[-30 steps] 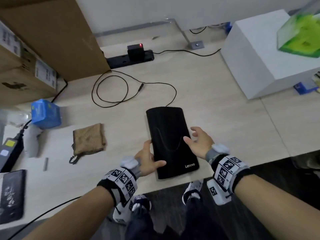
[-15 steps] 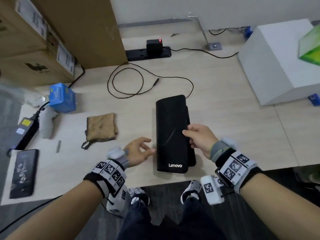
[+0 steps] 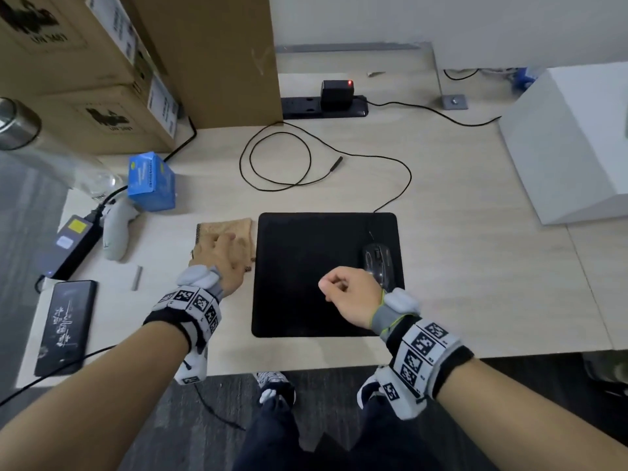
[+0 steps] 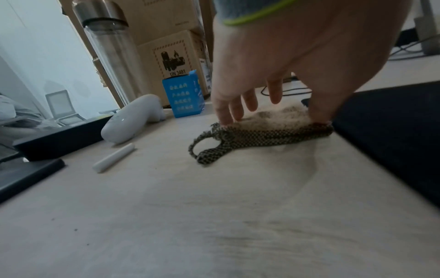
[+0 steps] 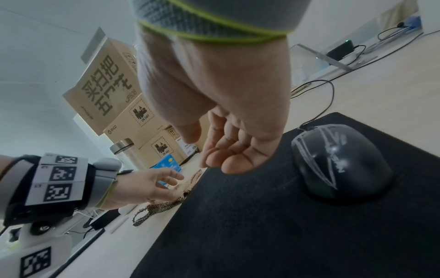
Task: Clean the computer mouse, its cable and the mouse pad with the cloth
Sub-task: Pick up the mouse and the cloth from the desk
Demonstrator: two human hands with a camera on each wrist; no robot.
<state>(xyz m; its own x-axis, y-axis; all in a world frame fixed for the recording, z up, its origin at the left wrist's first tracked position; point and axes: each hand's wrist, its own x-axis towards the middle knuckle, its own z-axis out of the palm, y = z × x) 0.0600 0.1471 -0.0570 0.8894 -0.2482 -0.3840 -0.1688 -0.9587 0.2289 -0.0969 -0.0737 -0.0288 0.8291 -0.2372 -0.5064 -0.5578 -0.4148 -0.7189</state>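
The black mouse pad (image 3: 306, 277) lies flat on the desk near its front edge. A black mouse (image 3: 377, 261) sits on the pad's right side. Its thin cable (image 3: 276, 161) runs off the back edge and loops on the desk. A folded brown cloth (image 3: 222, 229) lies just left of the pad. My left hand (image 3: 224, 249) rests on it, fingertips (image 4: 226, 118) on top and the thumb at its pad-side edge. My right hand (image 3: 339, 294) hovers over the pad beside the mouse (image 5: 338, 161), fingers curled into the palm and holding nothing.
Cardboard boxes (image 3: 102, 79) are stacked at the back left and a white box (image 3: 571, 141) stands at the right. Left of the cloth are a blue carton (image 3: 152, 181), a white controller (image 3: 117, 229), a power adapter (image 3: 73, 243), a small stick (image 3: 136, 277) and a black case (image 3: 66, 326). A power strip (image 3: 324, 105) lies at the back.
The pad was folded narrow between both hands; now it lies spread flat with the mouse showing on it. My left hand moved left onto the cloth. My right hand let go.
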